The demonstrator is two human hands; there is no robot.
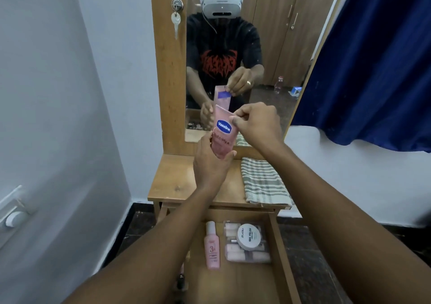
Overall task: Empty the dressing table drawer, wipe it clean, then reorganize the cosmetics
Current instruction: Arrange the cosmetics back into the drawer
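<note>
Wooden table (173,182) under the mirror (268,47) carries a striped cloth (263,182) — your left hand (210,161) grips the pink Vaseline tube (223,132), right hand (254,122) pinches its top; open drawer (283,257) below holds cosmetics, white walls around.

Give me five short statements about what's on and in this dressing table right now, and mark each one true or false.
1. Both hands hold the pink tube up in front of the mirror. True: the left hand grips its lower end and the right hand pinches its upper part.
2. The drawer is shut. False: it is pulled open.
3. A striped cloth lies on the tabletop. True.
4. The round white jar stands on the tabletop. False: it sits in the drawer, on a clear pack.
5. A pink bottle lies in the drawer, left of the jar. True.
</note>
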